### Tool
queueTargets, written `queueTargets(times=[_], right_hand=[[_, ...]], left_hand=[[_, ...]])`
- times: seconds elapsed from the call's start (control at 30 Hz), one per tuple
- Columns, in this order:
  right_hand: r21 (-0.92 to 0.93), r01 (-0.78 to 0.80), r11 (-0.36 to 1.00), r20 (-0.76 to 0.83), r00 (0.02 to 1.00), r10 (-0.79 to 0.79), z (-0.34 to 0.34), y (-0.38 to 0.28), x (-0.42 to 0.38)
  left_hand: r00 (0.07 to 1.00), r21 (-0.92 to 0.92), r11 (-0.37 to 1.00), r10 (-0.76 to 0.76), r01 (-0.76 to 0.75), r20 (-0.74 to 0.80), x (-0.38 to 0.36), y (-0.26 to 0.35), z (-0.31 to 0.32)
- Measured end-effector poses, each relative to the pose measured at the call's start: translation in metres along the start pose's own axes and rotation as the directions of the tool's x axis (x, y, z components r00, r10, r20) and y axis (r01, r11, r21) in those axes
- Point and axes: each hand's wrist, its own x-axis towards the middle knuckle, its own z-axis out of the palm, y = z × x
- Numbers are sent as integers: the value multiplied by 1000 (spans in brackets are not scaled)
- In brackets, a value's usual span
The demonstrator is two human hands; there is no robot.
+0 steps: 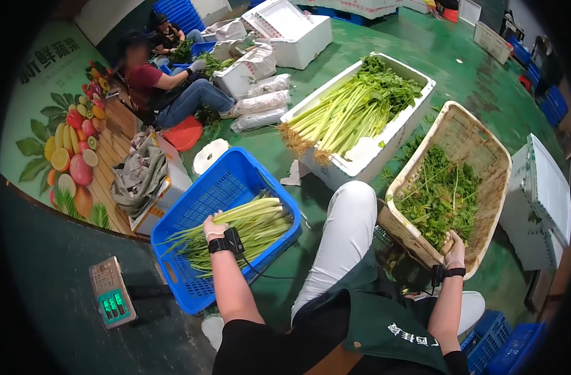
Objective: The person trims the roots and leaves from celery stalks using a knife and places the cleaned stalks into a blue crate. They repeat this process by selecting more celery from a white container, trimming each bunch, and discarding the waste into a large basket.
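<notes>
Fingers of my left hand were closed around long green stalks lying in a blue crate, while those of my right hand were bent at the near edge of a beige basket; from my remote seat I could not tell whether they were clamped on its rim or on the loose leaves inside. Running left to right across the green floor, I saw a wall poster of fruit and vegetables, a scale with lit green digits near the crate, and a carton topped with grey cloth. Beyond it sat a person in a dark red top, with a second person farther back, and silvery wrapped bundles on the floor nearby. Past the crate, a white foam box held leafy stalks with roots jutting over its rim. A white-trousered knee rose between crate and basket. At far right, another foam box stood just beside the basket, and blue crates sat below.
</notes>
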Motion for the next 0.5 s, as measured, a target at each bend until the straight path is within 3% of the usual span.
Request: queueTargets(times=[0.03, 0.1, 0.13, 0.17, 0.23, 0.27, 0.3, 0.37, 0.43, 0.5], right_hand=[[4, 10, 1000, -11, 1000, -10, -1, 1, 0], [23, 31, 999, 17, 999, -32, -1, 0, -6], [25, 28, 999, -26, 999, -27, 4, -2, -12], [46, 49, 998, -37, 998, -47, 8, -2, -16], [80, 78, 994, -83, 994, -71, 11, -1, -19], [79, 92, 993, -91, 992, -84, 7, 2, -11], [24, 125, 992, -102, 987, -122, 6, 5, -8], [35, 125, 991, -122, 985, -120, 9, 6, -6], [26, 153, 988, -122, 981, -148, 7, 9, -3], [22, 183, 983, -129, 975, -179, 7, 7, -6]], left_hand=[[984, 144, 973, -173, 179, -51, -13, -4, 4], [978, 298, 932, -191, 207, -84, -5, -24, 8], [969, 438, 893, -193, 109, 152, -19, -37, 7], [978, 481, 862, -204, 159, 42, -32, -47, 23], [967, 406, 904, 33, -137, 253, -43, -92, 50], [872, 532, 728, 188, -433, 452, -67, -121, 75], [701, 544, 472, 266, -693, 662, -97, -154, 115], [479, 396, 345, 200, -851, 855, -122, -201, 161], [176, 195, -93, 180, -976, 968, -141, -239, 202], [33, 58, -407, 68, -912, 997, -151, -271, 236]])
